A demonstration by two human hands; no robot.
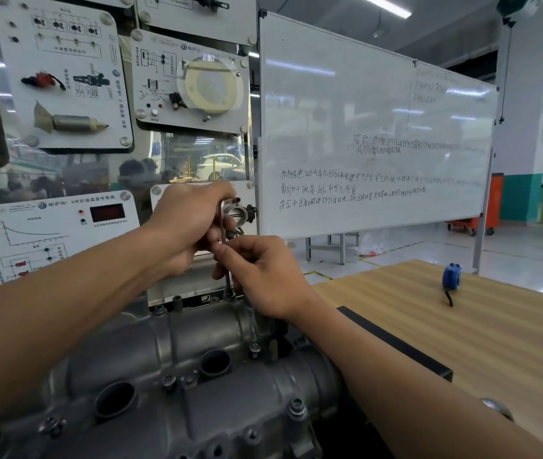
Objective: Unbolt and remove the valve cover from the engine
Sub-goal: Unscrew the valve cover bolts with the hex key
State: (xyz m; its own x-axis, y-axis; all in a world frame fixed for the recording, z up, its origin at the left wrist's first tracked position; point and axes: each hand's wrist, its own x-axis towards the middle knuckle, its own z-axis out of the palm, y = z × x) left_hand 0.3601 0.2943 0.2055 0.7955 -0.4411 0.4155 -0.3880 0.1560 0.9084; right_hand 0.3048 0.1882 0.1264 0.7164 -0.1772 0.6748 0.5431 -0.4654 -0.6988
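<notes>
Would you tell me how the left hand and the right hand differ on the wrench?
The left hand wraps the top of the wrench; the right hand pinches its shaft lower down. The left hand sits higher, the right hand nearer the valve cover. Both hold the same upright wrench.

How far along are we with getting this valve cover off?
Done: nothing visibly. The valve cover is still seated, with several bolts in it. In hand: the left hand and right hand both grip a wrench standing at the cover's far end. Left: the other bolts, then lifting the cover.
</notes>
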